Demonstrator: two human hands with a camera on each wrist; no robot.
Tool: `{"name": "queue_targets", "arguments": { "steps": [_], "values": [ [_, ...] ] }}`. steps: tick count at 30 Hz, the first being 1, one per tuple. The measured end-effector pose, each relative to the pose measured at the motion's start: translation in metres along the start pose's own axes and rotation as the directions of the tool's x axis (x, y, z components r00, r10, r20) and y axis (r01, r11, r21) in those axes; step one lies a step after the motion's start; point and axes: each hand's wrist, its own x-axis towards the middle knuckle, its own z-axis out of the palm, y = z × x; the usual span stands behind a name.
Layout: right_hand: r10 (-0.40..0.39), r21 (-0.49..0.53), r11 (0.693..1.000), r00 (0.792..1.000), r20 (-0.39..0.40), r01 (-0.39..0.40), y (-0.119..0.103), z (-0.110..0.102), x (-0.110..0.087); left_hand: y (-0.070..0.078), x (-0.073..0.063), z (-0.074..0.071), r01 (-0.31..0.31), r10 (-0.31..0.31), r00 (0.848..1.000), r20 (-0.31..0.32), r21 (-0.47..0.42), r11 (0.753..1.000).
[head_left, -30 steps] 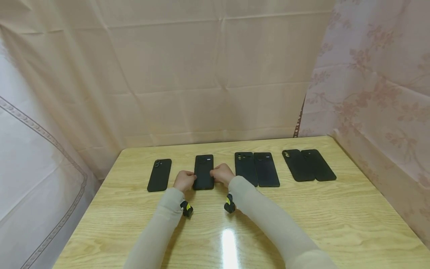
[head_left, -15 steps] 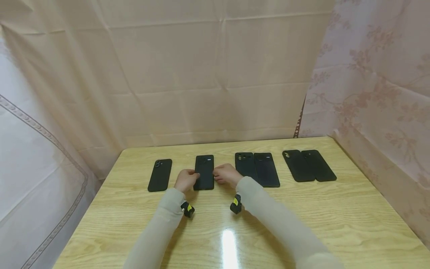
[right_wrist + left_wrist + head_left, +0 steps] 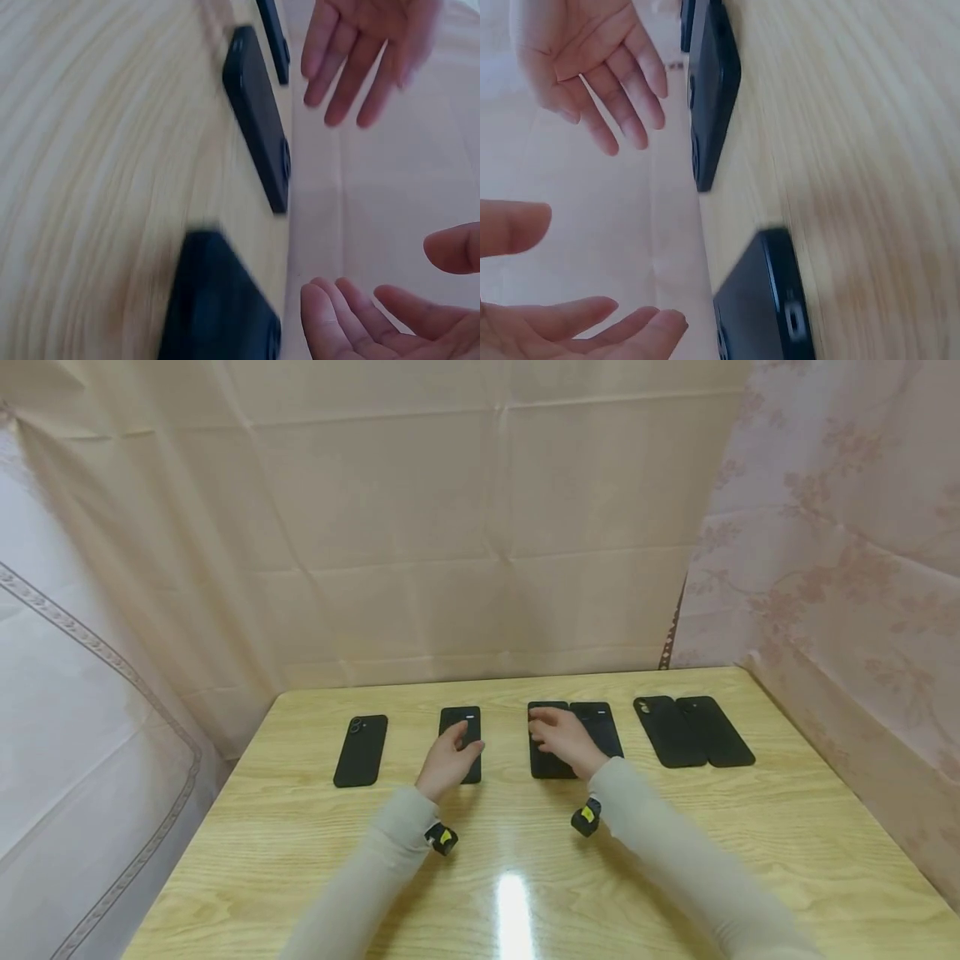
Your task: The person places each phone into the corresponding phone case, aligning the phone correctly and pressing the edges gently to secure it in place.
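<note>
My left hand (image 3: 446, 767) is spread above a black phone (image 3: 472, 770), covering part of it from the head camera. The left wrist view shows that hand's fingers (image 3: 641, 341) clear of the phone (image 3: 754, 311), whose port end faces the camera. My right hand (image 3: 567, 739) hovers over a black phone case (image 3: 550, 767) with a camera cutout and the dark phone (image 3: 602, 732) lying beside it. Its fingers (image 3: 319, 311) look relaxed in the right wrist view and hold nothing. Both palms partly face each other.
Another black phone (image 3: 362, 752) with two camera lenses lies at the left. Toward the right sit a black case (image 3: 670, 735) and a phone-shaped black slab (image 3: 714, 733), edge to edge. A curtain (image 3: 375, 552) hangs behind the wooden table (image 3: 300, 852).
Both hands have left the sides of the second phone from the left and risen. The right hand has moved right over the neighbouring pair; the left has shifted slightly right. The phones stay put.
</note>
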Motion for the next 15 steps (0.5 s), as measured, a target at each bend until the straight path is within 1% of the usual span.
{"name": "queue_targets", "arguments": {
  "steps": [2,5,10,12,15],
  "values": [
    [-0.034,-0.025,0.999,0.999,-0.029,0.033,0.004,-0.015,-0.006,0.004,-0.002,0.007,-0.007,0.007,1.000,0.026,0.003,1.000],
    [-0.054,-0.049,0.998,0.996,-0.074,0.050,0.011,-0.037,-0.013,0.009,-0.004,0.017,-0.010,0.009,0.998,0.062,0.014,1.000],
    [-0.028,-0.134,0.991,0.990,-0.141,0.009,0.025,-0.068,-0.021,0.012,-0.001,0.034,-0.012,0.011,0.993,0.113,0.004,1.000],
    [-0.010,-0.178,0.984,0.987,-0.160,-0.019,0.029,-0.078,-0.024,0.012,0.002,0.041,-0.017,0.018,0.991,0.136,-0.009,1.000],
    [0.016,-0.208,0.977,0.984,-0.178,-0.053,0.035,-0.089,-0.027,0.011,0.007,0.050,-0.015,0.019,0.985,0.174,-0.027,1.000]
  ]
}}
